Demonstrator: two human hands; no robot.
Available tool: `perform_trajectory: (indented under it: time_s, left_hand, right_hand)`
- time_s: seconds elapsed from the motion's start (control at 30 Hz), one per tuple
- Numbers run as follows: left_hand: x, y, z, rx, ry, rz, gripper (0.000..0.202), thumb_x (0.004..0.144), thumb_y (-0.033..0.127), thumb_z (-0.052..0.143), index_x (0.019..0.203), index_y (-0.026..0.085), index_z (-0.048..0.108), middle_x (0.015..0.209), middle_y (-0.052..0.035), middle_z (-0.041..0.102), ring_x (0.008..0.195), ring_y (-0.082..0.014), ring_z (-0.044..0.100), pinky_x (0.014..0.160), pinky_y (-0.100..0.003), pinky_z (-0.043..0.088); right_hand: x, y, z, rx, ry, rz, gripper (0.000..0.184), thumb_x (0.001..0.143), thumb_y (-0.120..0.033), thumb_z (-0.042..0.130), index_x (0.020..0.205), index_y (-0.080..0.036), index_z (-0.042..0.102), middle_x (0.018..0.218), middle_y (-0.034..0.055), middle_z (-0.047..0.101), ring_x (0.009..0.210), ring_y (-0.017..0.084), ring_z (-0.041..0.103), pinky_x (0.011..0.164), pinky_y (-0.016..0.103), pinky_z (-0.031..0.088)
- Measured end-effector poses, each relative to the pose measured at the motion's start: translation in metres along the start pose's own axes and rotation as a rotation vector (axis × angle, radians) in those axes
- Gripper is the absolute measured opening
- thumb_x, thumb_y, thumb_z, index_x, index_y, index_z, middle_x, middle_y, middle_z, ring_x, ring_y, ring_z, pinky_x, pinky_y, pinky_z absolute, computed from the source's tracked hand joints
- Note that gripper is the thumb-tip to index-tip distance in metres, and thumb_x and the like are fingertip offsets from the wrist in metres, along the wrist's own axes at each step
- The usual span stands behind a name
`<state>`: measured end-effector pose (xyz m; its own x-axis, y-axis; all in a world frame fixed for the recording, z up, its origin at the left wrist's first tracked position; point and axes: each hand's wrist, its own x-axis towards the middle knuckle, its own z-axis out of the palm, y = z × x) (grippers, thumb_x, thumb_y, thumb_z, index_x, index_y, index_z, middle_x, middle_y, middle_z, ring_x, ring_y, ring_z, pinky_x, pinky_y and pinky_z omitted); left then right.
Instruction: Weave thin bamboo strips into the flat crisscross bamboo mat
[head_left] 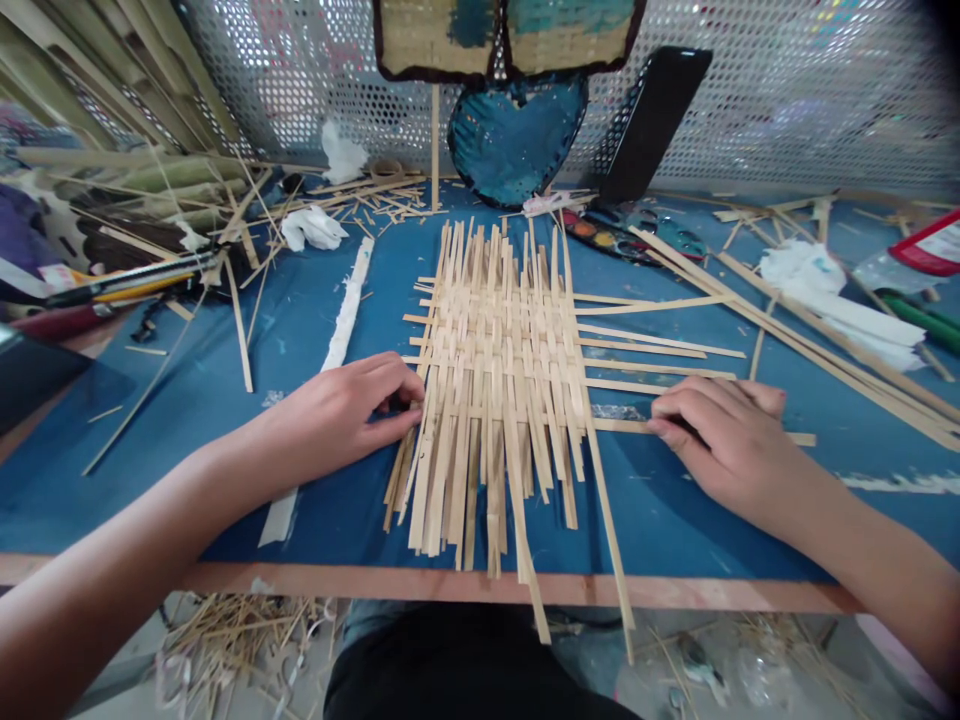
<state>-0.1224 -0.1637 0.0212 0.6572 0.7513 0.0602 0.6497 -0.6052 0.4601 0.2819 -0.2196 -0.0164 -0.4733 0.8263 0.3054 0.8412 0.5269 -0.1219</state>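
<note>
A half-woven mat of pale bamboo strips (499,370) lies on the blue table top (315,500), its loose ends reaching past the near edge. My left hand (341,410) rests at the mat's left edge, fingers curled and pinching the end of a horizontal strip. My right hand (724,435) lies at the mat's right side, fingers pressed together on the same horizontal strip (622,425) where it sticks out of the weave.
Loose bamboo strips (810,320) fan out on the right beside white tissue (832,300). A watercolour palette (622,238), a black phone (652,120) and a blue woven heart (517,140) stand at the back. Cutter knives (127,285) and scrap strips lie at the left.
</note>
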Motion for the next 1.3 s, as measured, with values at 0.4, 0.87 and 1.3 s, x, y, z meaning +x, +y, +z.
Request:
perform_trajectory:
  time_s: [0.4, 0.87, 1.3]
  left_hand:
    - [0.001, -0.008, -0.003, -0.023, -0.054, -0.056, 0.026, 0.097, 0.044, 0.055, 0.099, 0.020, 0.067, 0.101, -0.0066, 0.065, 0.087, -0.0204, 0.062, 0.079, -0.033, 0.049]
    - [-0.001, -0.013, -0.004, -0.030, -0.033, -0.048, 0.012, 0.099, 0.029, 0.056, 0.106, 0.020, 0.061, 0.091, 0.0008, 0.061, 0.074, -0.0141, 0.058, 0.070, -0.028, 0.044]
    - [-0.001, -0.024, -0.004, 0.062, -0.031, 0.104, 0.015, 0.105, 0.030, 0.051, 0.105, 0.020, 0.062, 0.105, -0.0031, 0.060, 0.097, -0.0188, 0.059, 0.089, -0.035, 0.046]
  right_hand:
    - [0.007, -0.005, 0.002, -0.029, -0.001, -0.022, 0.019, 0.109, -0.027, 0.042, 0.093, -0.023, 0.052, 0.092, 0.0031, 0.065, 0.089, 0.024, 0.063, 0.089, 0.042, 0.031]
    - [0.021, -0.014, -0.005, 0.094, -0.099, -0.078, 0.019, 0.109, -0.036, 0.045, 0.101, -0.024, 0.059, 0.100, 0.0033, 0.067, 0.096, 0.025, 0.063, 0.091, 0.042, 0.031]
    - [0.007, -0.017, -0.016, 0.045, -0.152, 0.110, 0.040, 0.108, -0.054, 0.038, 0.095, -0.026, 0.063, 0.099, 0.0053, 0.069, 0.097, 0.029, 0.063, 0.086, 0.044, 0.035]
